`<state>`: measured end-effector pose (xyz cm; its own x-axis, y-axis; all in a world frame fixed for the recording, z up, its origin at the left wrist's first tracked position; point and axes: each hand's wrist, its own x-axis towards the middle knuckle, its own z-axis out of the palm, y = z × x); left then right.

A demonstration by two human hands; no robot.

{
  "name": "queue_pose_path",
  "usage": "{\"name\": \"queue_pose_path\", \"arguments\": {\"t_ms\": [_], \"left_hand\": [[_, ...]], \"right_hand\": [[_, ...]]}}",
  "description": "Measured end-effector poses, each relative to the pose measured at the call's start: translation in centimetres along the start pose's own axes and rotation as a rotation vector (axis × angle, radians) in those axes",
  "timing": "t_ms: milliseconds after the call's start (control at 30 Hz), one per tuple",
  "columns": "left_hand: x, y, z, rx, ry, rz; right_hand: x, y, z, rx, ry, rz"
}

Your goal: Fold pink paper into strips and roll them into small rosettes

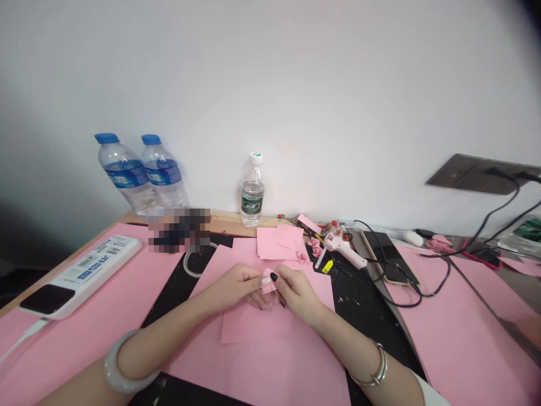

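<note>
Pinching small pink paper piece (268,289) between left hand (249,285) and right hand (296,290), kinda hidden by thumbs, can't tell long axis or direction.

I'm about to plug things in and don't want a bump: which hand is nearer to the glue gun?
Right. The right hand is just left of the glue gun; the left hand is farther left.

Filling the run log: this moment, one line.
left hand: pinching small pink paper piece | right hand: pinching same piece | right of hands: pale pink glue gun
</note>
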<state>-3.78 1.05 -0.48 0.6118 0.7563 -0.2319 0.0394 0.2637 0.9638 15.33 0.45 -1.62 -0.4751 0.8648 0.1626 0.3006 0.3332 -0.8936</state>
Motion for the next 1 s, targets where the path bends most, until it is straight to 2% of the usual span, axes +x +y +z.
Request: {"name": "queue_pose_path", "arguments": {"t_ms": [800,1000], "left_hand": [[0.0,0.2,0.8,0.025,0.119,-0.051],[0.1,-0.1,1.2,0.051,0.181,-0.006]], "right_hand": [[0.0,-0.1,0.1,-0.017,0.016,0.007],[0.0,-0.1,0.1,-0.019,0.029,0.013]]}}
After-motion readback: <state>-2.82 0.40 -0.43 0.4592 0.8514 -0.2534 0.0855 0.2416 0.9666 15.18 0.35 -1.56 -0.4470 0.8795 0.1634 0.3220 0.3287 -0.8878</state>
